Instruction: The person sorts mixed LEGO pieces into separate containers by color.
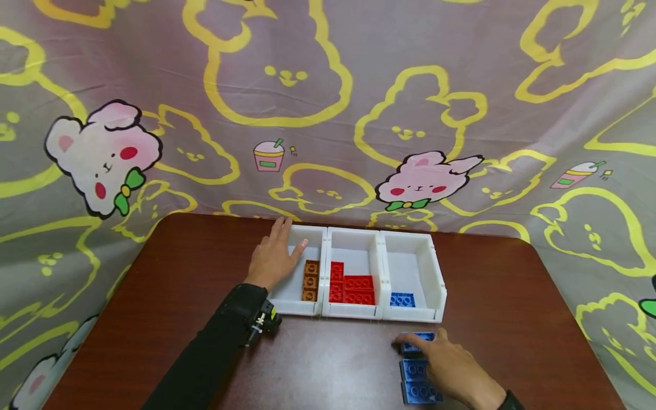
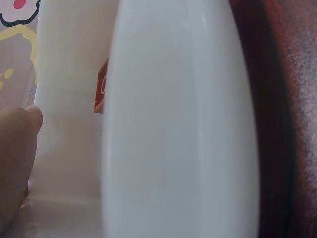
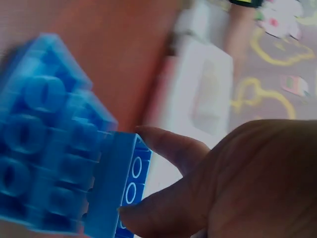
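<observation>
My left hand (image 1: 287,239) lies flat with straight fingers on the far left rim of the left white bin (image 1: 294,302), which holds brown bricks (image 1: 310,280). In the left wrist view a fingertip (image 2: 17,148) touches the bin wall (image 2: 178,124), and a brown brick (image 2: 100,94) shows behind it. My right hand (image 1: 427,347) is at the near right of the table and pinches a blue brick (image 1: 416,343) between thumb and fingers. That pinched blue brick (image 3: 131,188) stands on edge beside other blue bricks (image 3: 44,144) in the right wrist view.
The middle bin (image 1: 353,310) holds red bricks (image 1: 353,287); the right bin (image 1: 415,267) holds one blue brick (image 1: 402,299). Two more blue bricks (image 1: 417,381) lie on the brown table (image 1: 179,273) under my right hand. A bunny-print cloth (image 1: 328,114) hangs behind.
</observation>
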Available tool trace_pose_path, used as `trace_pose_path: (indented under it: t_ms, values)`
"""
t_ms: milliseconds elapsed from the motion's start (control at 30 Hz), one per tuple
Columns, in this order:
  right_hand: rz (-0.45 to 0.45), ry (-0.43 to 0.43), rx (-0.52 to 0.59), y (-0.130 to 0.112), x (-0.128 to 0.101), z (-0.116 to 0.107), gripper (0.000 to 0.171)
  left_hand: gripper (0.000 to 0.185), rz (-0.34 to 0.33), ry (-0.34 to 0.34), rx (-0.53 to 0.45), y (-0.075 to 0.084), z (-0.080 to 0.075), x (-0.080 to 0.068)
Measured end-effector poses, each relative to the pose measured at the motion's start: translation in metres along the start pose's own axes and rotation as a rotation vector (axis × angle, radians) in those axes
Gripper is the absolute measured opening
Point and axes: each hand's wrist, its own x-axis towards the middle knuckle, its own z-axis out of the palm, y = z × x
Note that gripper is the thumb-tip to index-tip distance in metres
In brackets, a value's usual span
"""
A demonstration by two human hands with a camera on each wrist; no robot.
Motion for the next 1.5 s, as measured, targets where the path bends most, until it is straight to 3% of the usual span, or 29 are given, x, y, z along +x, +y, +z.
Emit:
trace_pose_path:
  t_ms: [133,233,333,467,667,867,1100,1300,1500]
  values:
    - [-0.085,0.154,0.034,-0.004,0.003,-0.028,0.059,0.075,0.007,0.019,0.011,0.000,-0.002,0.001]
    - [-0.132,0.212,0.052,-0.009,0.016,-0.045,0.057,0.075,0.001,0.027,0.020,-0.001,-0.003,0.000]
    - [-0.162,0.208,0.066,-0.011,0.037,-0.052,0.054,0.075,-0.001,0.010,0.026,-0.001,-0.001,0.000]
    - [-0.134,0.156,0.071,-0.011,0.061,-0.051,0.052,0.075,0.002,-0.001,0.034,-0.001,0.001,0.000]
    - [-0.115,0.064,-0.004,-0.010,0.081,-0.046,0.054,0.075,0.019,0.017,0.032,-0.002,0.003,0.000]
    - [-0.070,0.032,0.043,-0.009,0.078,-0.051,0.061,0.075,0.036,0.036,0.019,0.000,0.003,0.000]
    - [-0.068,0.097,0.032,-0.010,0.083,-0.045,0.055,0.075,0.015,0.019,0.005,-0.002,0.007,-0.002]
    - [-0.087,0.101,0.043,-0.008,0.082,-0.041,0.056,0.075,0.014,0.020,0.011,-0.003,0.007,-0.003]
    - [-0.106,0.152,0.053,-0.012,0.057,-0.044,0.056,0.075,0.032,0.039,-0.003,-0.003,0.005,-0.001]
